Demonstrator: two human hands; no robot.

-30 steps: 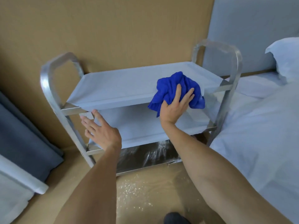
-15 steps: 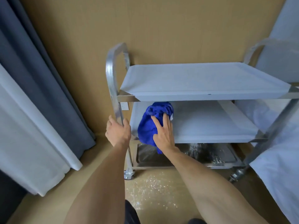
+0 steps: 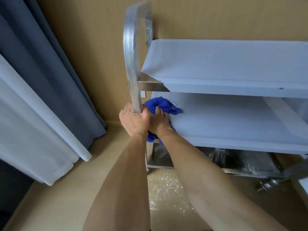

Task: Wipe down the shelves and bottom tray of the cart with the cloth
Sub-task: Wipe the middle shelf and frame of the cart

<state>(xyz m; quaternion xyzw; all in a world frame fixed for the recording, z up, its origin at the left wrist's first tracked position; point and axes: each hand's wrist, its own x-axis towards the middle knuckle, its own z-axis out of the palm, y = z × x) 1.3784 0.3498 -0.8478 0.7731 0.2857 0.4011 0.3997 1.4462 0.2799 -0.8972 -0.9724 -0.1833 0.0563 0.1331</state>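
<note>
While the cart's upright handle bar (image 3: 133, 64) is gripped by the left hand (image 3: 134, 121), whose fingers are wrapped tight around the tube just above the middle shelf's level, the blue cloth (image 3: 160, 105) is pressed onto the near left corner of the middle shelf (image 3: 233, 120) by the right hand (image 3: 159, 121). That hand is laid flat with fingers spread over the bunched cloth, part of which is draped over the shelf's front edge below the wrist. The top shelf (image 3: 225, 64) is seen above it, covered in pale film. The bottom tray (image 3: 241, 161) is seen beneath, bare metal and streaked. White specks are scattered on the floor (image 3: 166, 189) in front of the cart. Curtains (image 3: 41, 80) are hung at the left.
</note>
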